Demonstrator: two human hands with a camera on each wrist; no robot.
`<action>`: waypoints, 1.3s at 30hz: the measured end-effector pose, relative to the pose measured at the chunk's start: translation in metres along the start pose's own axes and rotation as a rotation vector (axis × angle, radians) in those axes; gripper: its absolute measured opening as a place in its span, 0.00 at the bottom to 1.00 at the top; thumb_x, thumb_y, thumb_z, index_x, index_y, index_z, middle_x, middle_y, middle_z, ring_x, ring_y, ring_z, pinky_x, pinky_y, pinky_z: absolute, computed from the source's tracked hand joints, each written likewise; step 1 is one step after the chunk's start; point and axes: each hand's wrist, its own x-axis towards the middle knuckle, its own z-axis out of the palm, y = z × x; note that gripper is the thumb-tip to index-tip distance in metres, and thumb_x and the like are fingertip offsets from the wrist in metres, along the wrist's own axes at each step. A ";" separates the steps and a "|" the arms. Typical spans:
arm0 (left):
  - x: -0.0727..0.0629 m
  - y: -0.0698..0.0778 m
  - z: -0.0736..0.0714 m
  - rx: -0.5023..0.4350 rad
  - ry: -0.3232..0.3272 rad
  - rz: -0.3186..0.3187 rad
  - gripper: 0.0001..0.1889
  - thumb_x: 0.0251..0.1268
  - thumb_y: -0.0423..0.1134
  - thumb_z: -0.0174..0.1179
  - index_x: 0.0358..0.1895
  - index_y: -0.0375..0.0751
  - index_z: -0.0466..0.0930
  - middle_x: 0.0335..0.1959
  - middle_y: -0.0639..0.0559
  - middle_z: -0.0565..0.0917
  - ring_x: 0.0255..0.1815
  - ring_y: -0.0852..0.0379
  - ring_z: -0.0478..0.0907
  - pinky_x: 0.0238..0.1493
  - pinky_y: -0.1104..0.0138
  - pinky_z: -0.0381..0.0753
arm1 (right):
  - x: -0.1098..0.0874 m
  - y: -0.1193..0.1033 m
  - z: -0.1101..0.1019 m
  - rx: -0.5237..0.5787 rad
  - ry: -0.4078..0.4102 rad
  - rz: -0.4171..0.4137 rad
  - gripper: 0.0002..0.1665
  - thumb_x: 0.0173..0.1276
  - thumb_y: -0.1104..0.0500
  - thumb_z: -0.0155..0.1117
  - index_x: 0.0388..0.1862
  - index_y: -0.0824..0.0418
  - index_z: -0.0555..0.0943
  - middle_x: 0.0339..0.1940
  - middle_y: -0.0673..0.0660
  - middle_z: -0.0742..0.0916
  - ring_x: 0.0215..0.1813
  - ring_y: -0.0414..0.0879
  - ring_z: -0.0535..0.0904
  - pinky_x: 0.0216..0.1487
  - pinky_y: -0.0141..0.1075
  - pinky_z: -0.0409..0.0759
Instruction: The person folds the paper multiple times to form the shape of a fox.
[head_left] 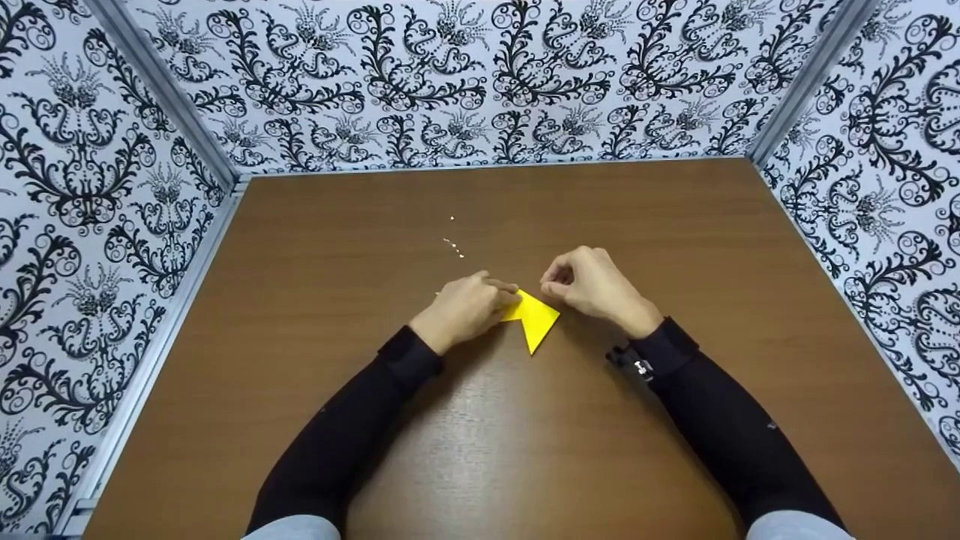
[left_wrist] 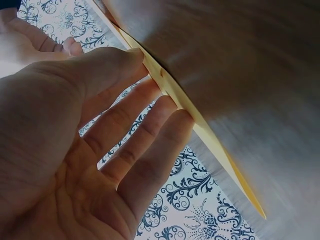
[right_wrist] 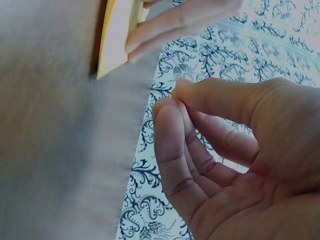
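A folded piece of yellow paper point(head_left: 537, 319) lies on the brown table, with two pointed corners on its right side. My left hand point(head_left: 469, 304) presses the left part of the paper down and hides some of it. In the left wrist view, the thumb and spread fingertips touch the thin folded paper point(left_wrist: 202, 127) along its length. Just to the right of the paper is my right hand point(head_left: 596, 289), raised and apart from it. Its thumb meets the curled fingers point(right_wrist: 170, 130) in the right wrist view, and nothing shows between them.
Several tiny pale specks point(head_left: 454, 247) lie on the wooden table point(head_left: 360, 225) beyond the left hand. White panels with black scrollwork point(head_left: 480, 82) enclose the back and both sides. A small dark device point(head_left: 630, 363) is strapped at the right wrist.
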 end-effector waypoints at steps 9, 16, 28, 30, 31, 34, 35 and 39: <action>0.001 -0.001 0.000 -0.006 0.001 -0.001 0.13 0.87 0.40 0.71 0.66 0.49 0.96 0.73 0.49 0.93 0.60 0.35 0.90 0.55 0.45 0.97 | -0.003 -0.005 0.022 -0.057 -0.029 -0.119 0.06 0.78 0.65 0.80 0.50 0.63 0.99 0.43 0.59 0.98 0.46 0.54 0.92 0.51 0.47 0.91; 0.001 0.000 0.000 -0.015 0.002 -0.008 0.15 0.87 0.42 0.72 0.69 0.48 0.95 0.73 0.49 0.93 0.62 0.37 0.90 0.57 0.46 0.96 | -0.005 -0.006 0.034 -0.096 -0.016 -0.177 0.06 0.77 0.68 0.79 0.46 0.65 0.99 0.41 0.61 0.96 0.44 0.53 0.90 0.48 0.47 0.92; 0.001 -0.002 0.002 -0.036 -0.005 -0.036 0.17 0.86 0.43 0.73 0.70 0.47 0.94 0.74 0.50 0.92 0.71 0.40 0.91 0.80 0.44 0.86 | -0.006 -0.006 0.037 -0.140 0.007 -0.253 0.04 0.74 0.71 0.80 0.42 0.66 0.99 0.37 0.61 0.93 0.40 0.52 0.90 0.42 0.45 0.93; 0.001 -0.002 0.002 -0.041 -0.002 -0.034 0.16 0.86 0.42 0.73 0.69 0.47 0.95 0.73 0.50 0.92 0.70 0.41 0.91 0.82 0.43 0.85 | -0.007 -0.008 0.036 -0.140 0.008 -0.255 0.04 0.74 0.71 0.80 0.42 0.67 0.99 0.37 0.62 0.93 0.40 0.53 0.90 0.42 0.46 0.93; 0.001 -0.002 0.001 -0.048 0.001 -0.032 0.16 0.86 0.42 0.73 0.69 0.47 0.95 0.73 0.50 0.93 0.70 0.41 0.92 0.83 0.43 0.84 | -0.007 -0.009 0.036 -0.141 0.009 -0.258 0.04 0.74 0.71 0.80 0.42 0.67 0.99 0.37 0.62 0.94 0.40 0.53 0.90 0.42 0.46 0.93; 0.001 -0.003 0.000 -0.078 0.008 -0.016 0.14 0.84 0.39 0.75 0.65 0.44 0.96 0.71 0.48 0.94 0.69 0.40 0.93 0.86 0.40 0.80 | -0.007 -0.010 0.036 -0.145 0.009 -0.261 0.03 0.74 0.71 0.81 0.42 0.67 0.99 0.37 0.63 0.94 0.41 0.55 0.91 0.43 0.47 0.94; 0.001 -0.004 -0.001 -0.089 0.010 -0.007 0.12 0.83 0.38 0.75 0.62 0.43 0.97 0.70 0.47 0.94 0.68 0.41 0.93 0.84 0.41 0.83 | -0.008 -0.011 0.036 -0.145 0.008 -0.261 0.03 0.74 0.71 0.81 0.42 0.67 0.99 0.37 0.63 0.94 0.41 0.55 0.91 0.43 0.47 0.94; 0.001 -0.007 -0.004 -0.119 0.018 0.009 0.07 0.81 0.35 0.76 0.54 0.40 0.98 0.63 0.46 0.97 0.62 0.42 0.95 0.72 0.47 0.92 | -0.008 -0.011 0.037 -0.142 0.015 -0.270 0.04 0.73 0.72 0.80 0.40 0.67 0.99 0.37 0.62 0.94 0.40 0.54 0.91 0.42 0.46 0.93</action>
